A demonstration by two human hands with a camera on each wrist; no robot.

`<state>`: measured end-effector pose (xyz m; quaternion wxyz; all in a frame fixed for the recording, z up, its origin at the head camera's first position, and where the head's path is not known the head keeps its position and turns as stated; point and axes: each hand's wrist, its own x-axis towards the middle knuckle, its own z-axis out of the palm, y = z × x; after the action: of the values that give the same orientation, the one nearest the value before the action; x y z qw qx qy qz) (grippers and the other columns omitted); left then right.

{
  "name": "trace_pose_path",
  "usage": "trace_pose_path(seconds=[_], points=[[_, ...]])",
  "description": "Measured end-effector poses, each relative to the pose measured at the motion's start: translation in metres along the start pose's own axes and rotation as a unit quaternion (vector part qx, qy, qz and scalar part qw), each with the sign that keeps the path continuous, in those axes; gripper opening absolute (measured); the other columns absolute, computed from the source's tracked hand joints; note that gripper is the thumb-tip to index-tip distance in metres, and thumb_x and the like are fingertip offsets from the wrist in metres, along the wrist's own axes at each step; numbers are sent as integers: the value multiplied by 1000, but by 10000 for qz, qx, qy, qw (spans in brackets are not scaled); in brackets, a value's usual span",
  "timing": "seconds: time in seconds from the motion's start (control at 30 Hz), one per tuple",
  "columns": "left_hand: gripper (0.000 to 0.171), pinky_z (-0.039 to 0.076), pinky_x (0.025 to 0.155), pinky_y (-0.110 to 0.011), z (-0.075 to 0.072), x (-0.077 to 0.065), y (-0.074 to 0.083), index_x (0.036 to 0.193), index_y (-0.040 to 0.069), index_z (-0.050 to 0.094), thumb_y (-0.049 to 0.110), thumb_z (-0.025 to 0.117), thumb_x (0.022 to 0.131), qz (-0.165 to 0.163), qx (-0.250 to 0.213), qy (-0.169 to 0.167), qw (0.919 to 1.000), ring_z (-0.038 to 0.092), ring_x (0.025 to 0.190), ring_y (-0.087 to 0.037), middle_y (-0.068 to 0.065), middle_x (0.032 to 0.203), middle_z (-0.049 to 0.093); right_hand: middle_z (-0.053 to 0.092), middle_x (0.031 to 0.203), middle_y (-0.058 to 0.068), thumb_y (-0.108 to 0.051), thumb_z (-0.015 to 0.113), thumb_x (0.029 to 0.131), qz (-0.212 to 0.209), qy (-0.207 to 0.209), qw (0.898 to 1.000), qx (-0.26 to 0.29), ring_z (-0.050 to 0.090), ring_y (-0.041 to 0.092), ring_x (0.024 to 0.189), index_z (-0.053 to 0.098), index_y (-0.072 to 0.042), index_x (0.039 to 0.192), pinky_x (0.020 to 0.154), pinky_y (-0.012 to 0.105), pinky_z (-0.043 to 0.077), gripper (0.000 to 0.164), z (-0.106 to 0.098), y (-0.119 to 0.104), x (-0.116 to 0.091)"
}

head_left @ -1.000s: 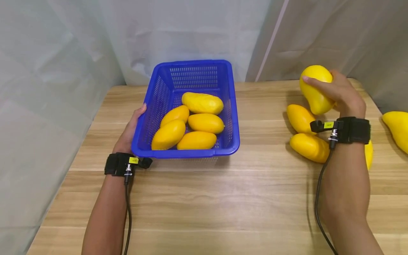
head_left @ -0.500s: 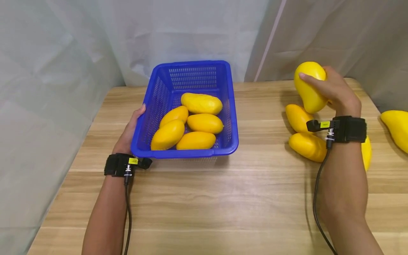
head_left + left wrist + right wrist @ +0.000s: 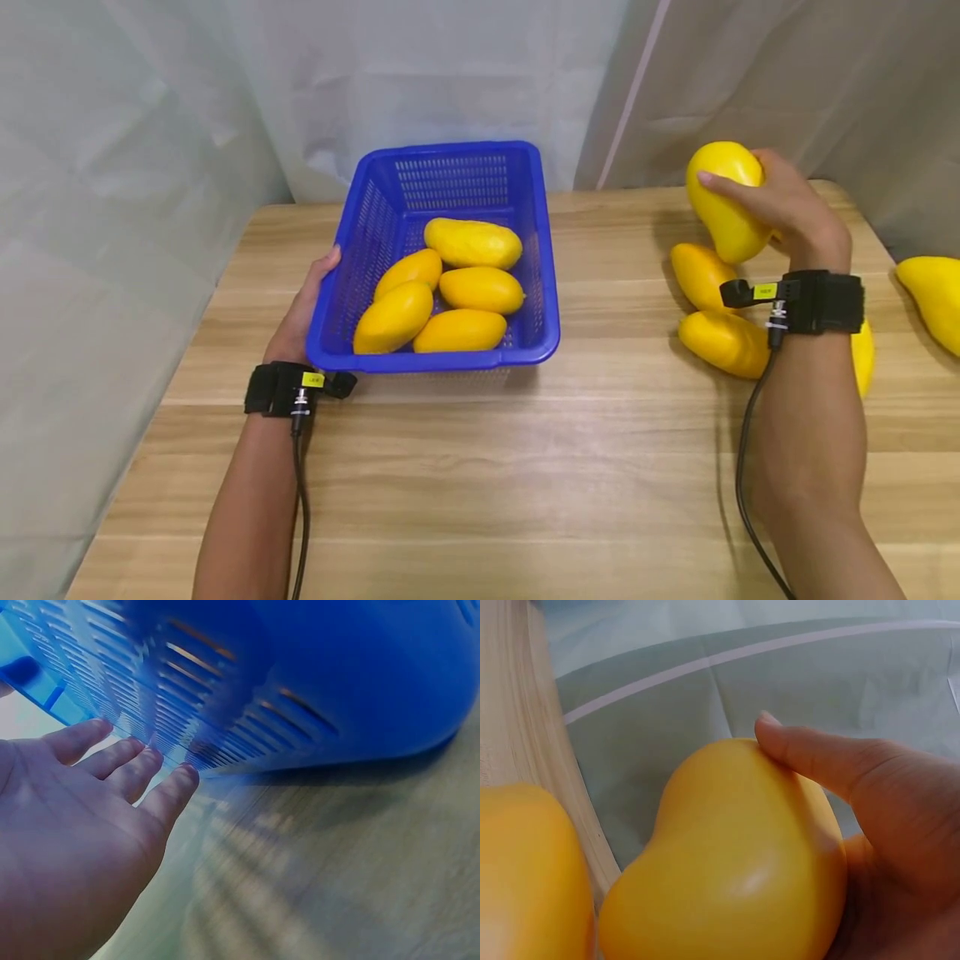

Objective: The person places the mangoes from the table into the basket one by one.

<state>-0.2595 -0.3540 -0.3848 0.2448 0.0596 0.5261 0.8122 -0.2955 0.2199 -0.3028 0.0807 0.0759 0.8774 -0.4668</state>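
Observation:
A blue plastic basket (image 3: 517, 360) stands on the left half of the table with several yellow mangoes (image 3: 483, 290) lying in it. My left hand (image 3: 303, 304) is at its left side; the left wrist view shows nearly straight fingers (image 3: 169, 799) with their tips against the slotted wall. At the back right my right hand (image 3: 795, 204) grips a large yellow mango (image 3: 723, 200), its narrow end pointing down, the thumb across its near face. That same mango (image 3: 742, 855) fills the middle of the right wrist view, partly wrapped by the hand.
Below the held fruit lie two smaller mangoes (image 3: 723, 343) on the wooden table (image 3: 525, 500). Another yellow fruit (image 3: 864, 358) is partly hidden behind the right forearm. One more large mango (image 3: 933, 300) lies at the right edge. Grey-white sheeting (image 3: 465, 75) hangs behind the table.
My right hand has moved slightly left and up with the large mango in its grip, slowing lately. The left hand and the basket are practically where they were.

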Motion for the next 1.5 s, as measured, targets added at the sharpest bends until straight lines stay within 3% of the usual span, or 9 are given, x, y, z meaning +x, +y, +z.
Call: trace_pose_path(seconds=[0.43,0.83,1.1,1.5], points=[[64,54,84,-29,-1,0,-2,162,16,20,49,34,109,92,-173,-182,9996,62,100,-16,-8,126,52,41,122,5,-58,59,95,32,-136,9999,-102,47,24,101,24,-23,151,72,26,48,75,3,-1,0],[64,53,85,-29,-1,0,-3,161,15,18,49,32,109,68,-222,-220,9995,61,101,-16,-7,126,51,42,119,3,-54,61,96,-20,-161,9999,-18,50,21,98,25,-19,148,72,26,50,72,3,-2,1],[65,54,83,-30,0,1,-2,161,13,15,47,33,109,-10,-545,-320,9980,63,98,-17,-8,122,55,42,119,1,-53,61,96,-49,-178,9998,-5,49,21,99,25,-19,149,72,25,50,73,3,-4,1],[65,54,84,-29,-1,2,-2,162,14,17,48,34,109,6,-439,-270,9987,62,100,-16,-8,124,54,43,118,4,-52,63,96,-195,-179,9996,-19,52,21,96,28,-19,146,70,26,52,70,8,-10,0]])
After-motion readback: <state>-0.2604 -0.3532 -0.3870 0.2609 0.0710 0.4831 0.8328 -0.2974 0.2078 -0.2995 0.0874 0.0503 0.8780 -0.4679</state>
